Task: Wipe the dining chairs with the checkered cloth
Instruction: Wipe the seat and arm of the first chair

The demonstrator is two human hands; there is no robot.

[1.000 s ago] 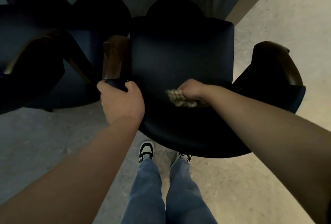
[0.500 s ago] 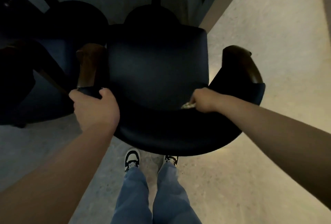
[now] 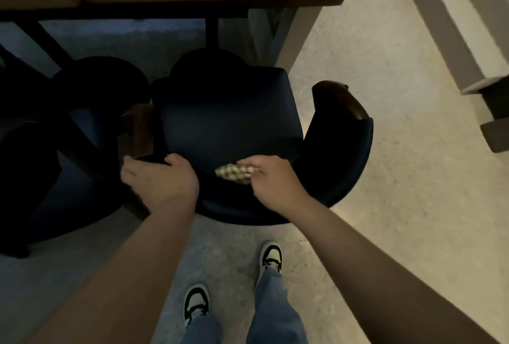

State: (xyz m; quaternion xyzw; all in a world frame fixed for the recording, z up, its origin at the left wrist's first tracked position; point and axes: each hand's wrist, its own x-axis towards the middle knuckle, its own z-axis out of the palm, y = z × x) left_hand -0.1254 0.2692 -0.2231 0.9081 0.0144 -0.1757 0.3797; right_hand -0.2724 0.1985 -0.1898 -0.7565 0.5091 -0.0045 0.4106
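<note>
Right hand [image 3: 271, 181] clenched on checkered cloth [image 3: 234, 174] at seat/backrest crease of dining chair [image 3: 228, 123]; left hand [image 3: 162, 178] gripping chair edge. Best: steady chair w/ left, press cloth flat, overlap strokes.

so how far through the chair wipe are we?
Nothing shows as finished. In hand: the right hand holds the checkered cloth at the back of the near chair seat, while the left hand grips its backrest rim. Left: the second chair, untouched beside it.
</note>
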